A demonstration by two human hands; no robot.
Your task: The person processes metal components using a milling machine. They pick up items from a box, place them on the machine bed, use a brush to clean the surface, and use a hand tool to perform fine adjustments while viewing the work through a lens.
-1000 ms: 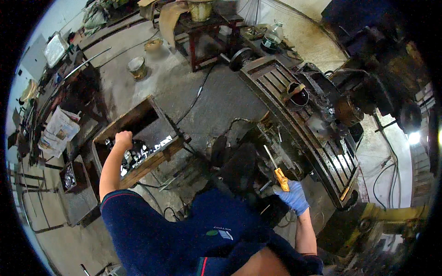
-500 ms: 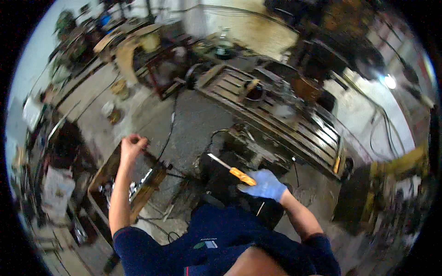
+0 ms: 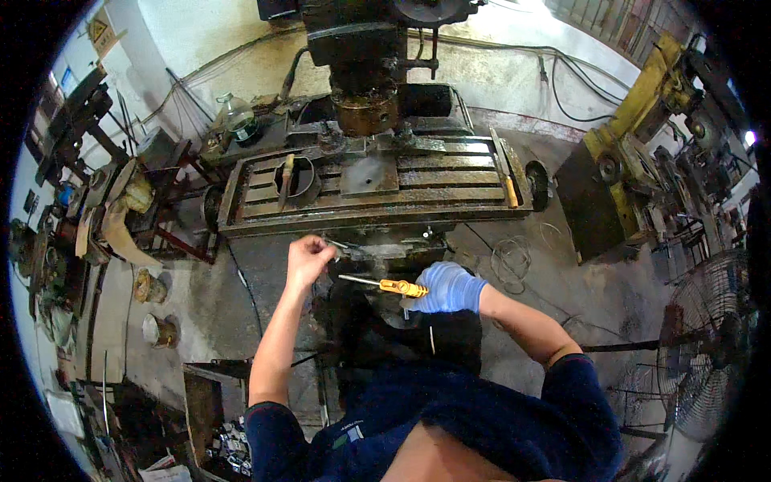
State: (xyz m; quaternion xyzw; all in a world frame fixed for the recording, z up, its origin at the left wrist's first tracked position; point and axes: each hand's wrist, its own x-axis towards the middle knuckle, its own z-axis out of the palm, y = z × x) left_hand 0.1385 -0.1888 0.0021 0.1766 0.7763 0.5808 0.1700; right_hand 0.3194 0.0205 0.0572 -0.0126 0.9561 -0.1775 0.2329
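Observation:
My right hand (image 3: 450, 287), in a blue knit glove, is closed around the yellow handle of a screwdriver (image 3: 403, 287). Its metal shaft points left toward my other hand. My bare left hand (image 3: 309, 261) is pinched closed just left of the shaft's tip and a little higher, apart from it. Whatever sits between its fingertips is too small to name. Both hands are in front of a slotted machine table (image 3: 265, 215), above the dark machine parts below its near edge.
On the table are a round dark pan (image 3: 303, 181) with a wooden-handled tool across it, a flat metal block (image 3: 369, 178) and a yellow-handled tool (image 3: 511, 191). A wooden box (image 3: 205, 410) with metal pieces stands lower left. A fan (image 3: 699, 345) and yellow machine (image 3: 618, 161) are right.
The view has swung so the machine table now lies straight ahead. My left hand has moved from above the wooden box to beside the screwdriver's tip. My right hand still grips the screwdriver.

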